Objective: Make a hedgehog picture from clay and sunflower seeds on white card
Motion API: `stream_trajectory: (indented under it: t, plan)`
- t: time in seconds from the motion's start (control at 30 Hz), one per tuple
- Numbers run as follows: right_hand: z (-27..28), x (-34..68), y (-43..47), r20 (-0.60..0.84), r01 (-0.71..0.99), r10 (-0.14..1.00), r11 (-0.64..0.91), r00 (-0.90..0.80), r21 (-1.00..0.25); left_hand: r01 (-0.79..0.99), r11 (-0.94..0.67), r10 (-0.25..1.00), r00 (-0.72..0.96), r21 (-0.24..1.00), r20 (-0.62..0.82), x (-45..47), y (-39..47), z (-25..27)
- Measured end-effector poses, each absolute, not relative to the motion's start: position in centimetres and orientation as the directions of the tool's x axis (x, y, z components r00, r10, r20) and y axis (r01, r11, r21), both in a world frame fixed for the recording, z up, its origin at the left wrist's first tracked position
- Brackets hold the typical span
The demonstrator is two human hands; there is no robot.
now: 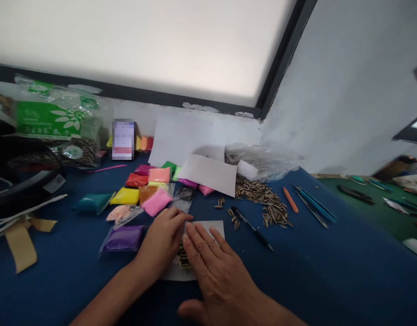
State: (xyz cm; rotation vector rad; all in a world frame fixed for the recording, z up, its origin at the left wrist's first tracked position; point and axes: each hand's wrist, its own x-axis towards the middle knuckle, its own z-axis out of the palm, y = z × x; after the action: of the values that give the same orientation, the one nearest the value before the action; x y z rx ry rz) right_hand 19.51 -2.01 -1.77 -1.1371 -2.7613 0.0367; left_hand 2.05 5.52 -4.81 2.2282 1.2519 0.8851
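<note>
A small white paper sheet (211,225) lies on the blue tabletop under both hands. Part of a dark pattern with yellow-green lines (184,257) shows on it between them. My right hand (217,262) lies flat over the sheet, fingers stretched out and thumb apart, covering much of the pattern. My left hand (164,237) rests at the sheet's left side with its fingers bent and pressed together against the right fingertips. Its thumb tip and anything it pinches are hidden. Several sunflower seeds (234,218) lie just beyond the sheet.
Coloured clay packets (157,201) and a purple packet (123,238) lie left. On the right are a seed pile (262,199), a pen (254,230), an orange stick (290,200) and blue tweezers (315,204). White sheets (208,172) and a seed bag (55,122) are behind.
</note>
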Motion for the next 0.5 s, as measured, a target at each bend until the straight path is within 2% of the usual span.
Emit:
stream_trajectory:
  t: [0.13,0.3,0.5]
  plan:
    - [-1.67,19.1,-1.72,0.095,0.69,0.703,0.71,-0.705,-0.137,0.589,-0.469,0.879,0.383,0.658,0.284,2.01,5.64,-4.74]
    - [-1.98,18.85,-1.59,0.039,0.695,0.713,0.693,-0.7,-0.191,0.585,-0.483,0.874,0.371,0.651,0.315,2.06,5.78,-5.05]
    - [-2.16,18.94,-1.7,0.027,0.692,0.711,0.693,-0.703,-0.202,0.595,-0.492,0.87,0.369,0.636,0.328,2.1,5.65,-5.11]
